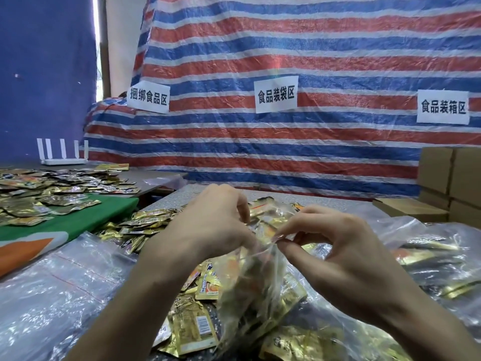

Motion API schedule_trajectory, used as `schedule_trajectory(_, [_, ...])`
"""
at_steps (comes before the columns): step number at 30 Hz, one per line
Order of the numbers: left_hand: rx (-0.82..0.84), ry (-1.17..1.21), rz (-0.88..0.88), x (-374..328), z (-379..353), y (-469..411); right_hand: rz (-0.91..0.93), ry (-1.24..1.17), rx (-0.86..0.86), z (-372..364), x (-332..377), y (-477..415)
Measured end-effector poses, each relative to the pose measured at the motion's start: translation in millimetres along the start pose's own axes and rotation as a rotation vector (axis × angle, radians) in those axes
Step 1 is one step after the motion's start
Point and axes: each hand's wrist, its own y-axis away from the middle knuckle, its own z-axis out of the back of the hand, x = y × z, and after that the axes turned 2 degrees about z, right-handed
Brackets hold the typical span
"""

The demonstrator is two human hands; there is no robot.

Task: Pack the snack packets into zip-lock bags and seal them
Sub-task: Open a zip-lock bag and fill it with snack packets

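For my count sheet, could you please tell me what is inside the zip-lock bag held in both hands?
Gold snack packets show through the clear zip-lock bag, its mouth pinched by the left hand and right hand. Overlap hides their number.

Over the middle of the table (299, 198), the left hand (208, 225) and right hand (338, 248) pinch the top edge of a clear zip-lock bag (250, 290) with gold packets inside. Loose snack packets (145, 224) lie heaped beneath and to the far left of the hands. Flat empty bags (65, 277) lie at the near left, filled bags (429, 259) at the right. Further left, more packets cover a green cloth (83, 220), with a white router (63, 156) behind. Cardboard boxes (453, 183) stand far right before a striped tarp (286, 61) bearing paper signs (276, 97)
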Motion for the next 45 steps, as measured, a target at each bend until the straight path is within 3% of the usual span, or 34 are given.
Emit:
schedule_trajectory(3, [0.019, -0.01, -0.046, 3, 11, 7, 0.012, 0.013, -0.006, 0, 1, 0])
schedule_trajectory(6, [0.207, 0.053, -0.093, 0, 26, 17, 0.038, 0.034, -0.067, 0, 2, 0])
schedule_trajectory(9, [0.398, -0.039, -0.207, 3, 38, 28, 0.028, 0.088, -0.178, 0, 0, 0])
schedule_trajectory(12, [0.364, -0.183, -0.238, 13, 42, 28, 0.014, 0.073, -0.287, -1, 2, 1])
schedule_trajectory(15, [0.342, -0.104, -0.192, 28, 49, 21, 0.03, 0.046, -0.318, -1, 6, 1])
schedule_trajectory(19, [0.345, 0.065, -0.17, 48, 64, 14, 0.083, 0.097, -0.104, 3, 10, 2])
schedule_trajectory(26, [0.335, 0.101, -0.235, 63, 68, 5, -0.072, -0.035, 0.381, 16, -3, 0])
schedule_trajectory(30, [0.299, 0.051, -0.249, 61, 61, 0, -0.019, -0.174, 0.52, -1, 3, 2])
schedule_trajectory(35, [0.274, 0.12, -0.24, 54, 56, 0, -0.035, -0.13, 0.671, -18, 4, 0])
schedule_trajectory(38, [0.276, 0.162, -0.237, 53, 56, 2, -0.034, -0.095, 0.69, -17, 6, -1])
schedule_trajectory(45, [0.221, 0.248, -0.325, 40, 52, 6, 0.012, -0.208, 0.433, -10, 18, 2])
